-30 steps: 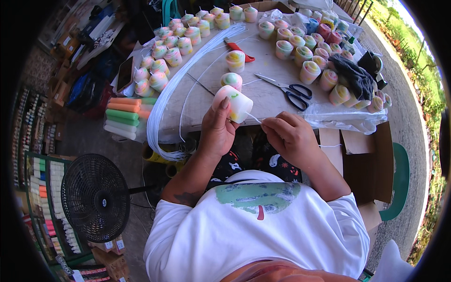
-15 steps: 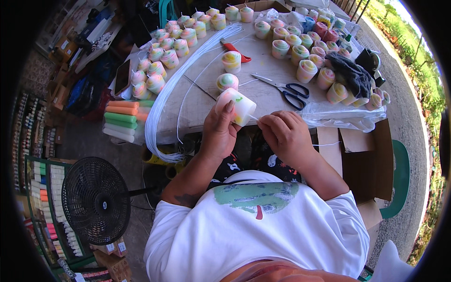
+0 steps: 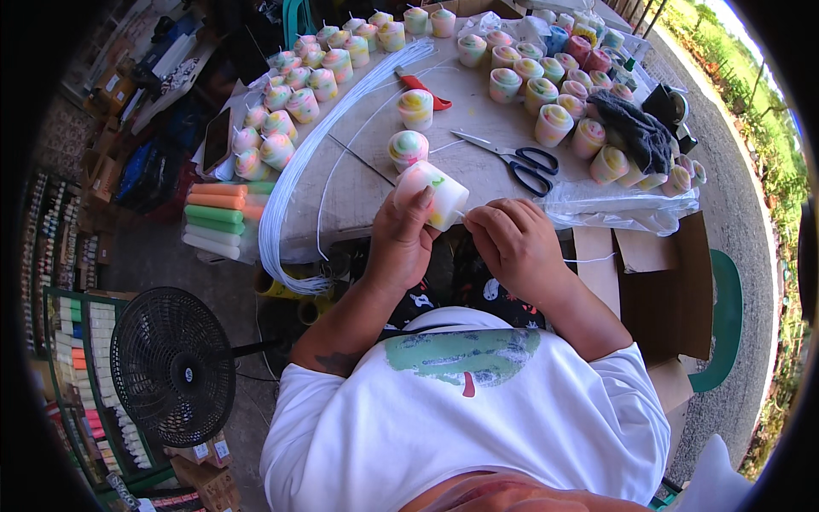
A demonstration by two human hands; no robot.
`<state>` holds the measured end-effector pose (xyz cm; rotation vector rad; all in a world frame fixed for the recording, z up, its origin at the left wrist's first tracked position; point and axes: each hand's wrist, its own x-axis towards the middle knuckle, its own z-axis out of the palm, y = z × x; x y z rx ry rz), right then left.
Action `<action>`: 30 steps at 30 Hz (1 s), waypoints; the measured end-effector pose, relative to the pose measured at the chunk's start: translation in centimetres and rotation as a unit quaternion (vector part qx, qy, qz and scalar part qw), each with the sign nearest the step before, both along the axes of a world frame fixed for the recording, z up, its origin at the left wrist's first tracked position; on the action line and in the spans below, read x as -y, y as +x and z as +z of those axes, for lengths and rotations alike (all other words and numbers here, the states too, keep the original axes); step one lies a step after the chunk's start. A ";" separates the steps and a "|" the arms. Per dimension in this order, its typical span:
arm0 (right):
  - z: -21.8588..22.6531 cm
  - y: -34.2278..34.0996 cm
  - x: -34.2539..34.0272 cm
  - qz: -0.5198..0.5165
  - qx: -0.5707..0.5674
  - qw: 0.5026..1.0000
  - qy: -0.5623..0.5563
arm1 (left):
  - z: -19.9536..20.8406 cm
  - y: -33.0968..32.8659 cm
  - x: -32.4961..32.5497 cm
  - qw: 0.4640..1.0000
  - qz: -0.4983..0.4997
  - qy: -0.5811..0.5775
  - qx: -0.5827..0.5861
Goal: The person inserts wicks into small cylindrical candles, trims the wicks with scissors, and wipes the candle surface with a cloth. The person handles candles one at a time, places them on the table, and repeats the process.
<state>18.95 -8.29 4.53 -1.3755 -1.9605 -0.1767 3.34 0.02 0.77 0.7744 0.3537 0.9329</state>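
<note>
My left hand (image 3: 399, 243) is wrapped round a white candle (image 3: 433, 194) with pastel pink, yellow and green patches. The candle lies tilted on its side, its flat base toward my right hand (image 3: 516, 241). That hand pinches a thin white wick (image 3: 593, 259) where it comes out of the base; the loose length trails off to the right past my wrist. Just beyond the held candle stand two swirl-topped candles, a nearer one (image 3: 408, 148) and a farther one (image 3: 415, 109). Dark-handled scissors (image 3: 516, 162) lie spread on the table to the right.
A long bundle of white wicks (image 3: 294, 200) curves over the table (image 3: 363, 192) and hangs off its front edge. Rows of finished candles (image 3: 301, 106) stand left, more (image 3: 554, 124) right. Red-handled pliers (image 3: 421, 88), coloured sticks (image 3: 215, 213), a cardboard box (image 3: 665, 294) and a fan (image 3: 175, 367) are around.
The candle has shifted slightly toward my right hand, so less wick shows between its base and my fingertips. Both hands keep their hold. The whole view has drifted a little.
</note>
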 end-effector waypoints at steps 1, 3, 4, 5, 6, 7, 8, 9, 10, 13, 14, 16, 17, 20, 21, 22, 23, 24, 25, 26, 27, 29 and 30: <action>0.0 0.0 0.0 0.000 0.000 1.000 -0.001 | 0.0 0.0 0.0 1.000 -0.001 -0.002 0.004; 0.1 0.0 0.0 -0.001 -0.001 1.000 -0.003 | -0.1 0.1 0.1 1.000 -0.001 -0.003 0.008; 0.1 0.0 0.1 -0.001 -0.001 1.000 -0.004 | -0.1 0.1 0.2 1.000 0.000 -0.002 0.007; 0.1 0.0 0.1 -0.001 -0.001 1.000 -0.005 | 0.0 0.2 0.2 1.000 0.002 -0.001 0.007; 0.0 0.0 0.1 -0.001 0.000 1.000 -0.006 | 0.0 0.2 0.3 1.000 0.003 -0.002 0.007; 0.0 0.0 0.1 0.000 -0.001 1.000 -0.006 | 0.0 0.2 0.4 1.000 0.004 -0.003 0.007; 0.1 0.0 0.1 0.001 -0.002 1.000 -0.005 | 0.1 0.3 0.4 1.000 0.005 -0.005 0.008; 0.1 0.0 0.1 0.001 -0.002 1.000 -0.005 | 0.1 0.3 0.5 1.000 0.004 -0.005 0.008; 0.1 0.0 0.1 0.001 -0.002 1.000 -0.005 | 0.2 0.3 0.6 1.000 0.004 -0.006 0.009; 0.0 0.0 0.1 -0.001 -0.002 1.000 -0.003 | -0.1 0.4 0.6 1.000 0.004 -0.010 0.012; 0.0 0.0 0.1 -0.005 -0.001 1.000 -0.001 | -0.2 0.5 0.6 1.000 0.004 -0.012 0.014; -0.2 0.0 0.1 -0.005 -0.001 1.000 -0.002 | 0.0 0.3 0.7 1.000 0.020 -0.006 0.007; -0.4 0.0 0.0 -0.005 0.000 1.000 -0.004 | 0.1 0.3 0.6 1.000 0.025 -0.003 0.004; -0.1 0.8 0.5 -0.017 -0.006 1.000 -0.017 | 0.6 -0.2 -0.9 0.990 0.138 0.015 -0.021; 0.0 1.0 0.7 -0.023 -0.011 0.999 -0.020 | 0.9 -1.1 -2.4 0.987 0.155 0.024 -0.020; 0.1 1.6 1.0 -0.031 -0.049 0.998 -0.030 | 0.1 -1.7 -4.2 0.976 0.196 0.084 -0.046; 0.1 2.5 1.4 -0.037 -0.084 0.995 -0.040 | -1.0 -2.2 -5.9 0.953 0.232 0.168 -0.104; 0.1 3.3 1.7 -0.042 -0.121 0.991 -0.050 | -0.7 -2.2 -6.6 0.937 0.229 0.218 -0.151; 0.0 4.0 2.0 -0.053 -0.144 0.987 -0.049 | -0.4 -1.7 -7.1 0.916 0.225 0.268 -0.196; 0.0 4.8 2.3 -0.066 -0.168 0.982 -0.049 | 0.3 -0.7 -7.4 0.896 0.191 0.313 -0.252; 0.0 5.4 2.7 -0.080 -0.192 0.977 -0.049 | 1.4 0.3 -7.3 0.870 0.156 0.355 -0.306; 0.4 6.0 3.4 -0.097 -0.214 0.971 -0.050 | 2.3 2.8 -7.8 0.785 0.101 0.453 -0.411; 0.6 6.1 3.6 -0.099 -0.221 0.969 -0.050 | 2.6 4.2 -8.3 0.725 0.084 0.505 -0.461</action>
